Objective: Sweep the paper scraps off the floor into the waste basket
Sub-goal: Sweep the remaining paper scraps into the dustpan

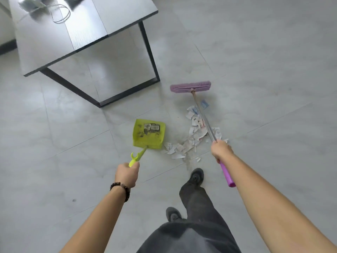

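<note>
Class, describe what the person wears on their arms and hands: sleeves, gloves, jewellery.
Both forearms are bare; no sleeves show. The left hand and the right hand have no gloves. A bracelet of dark beads circles the left wrist; the right wrist is bare.

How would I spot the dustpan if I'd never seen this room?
Start at the dark table. Nearer the viewer, left of the paper scraps, is the dustpan. It alone is lime green, its handle held by the left hand.
</note>
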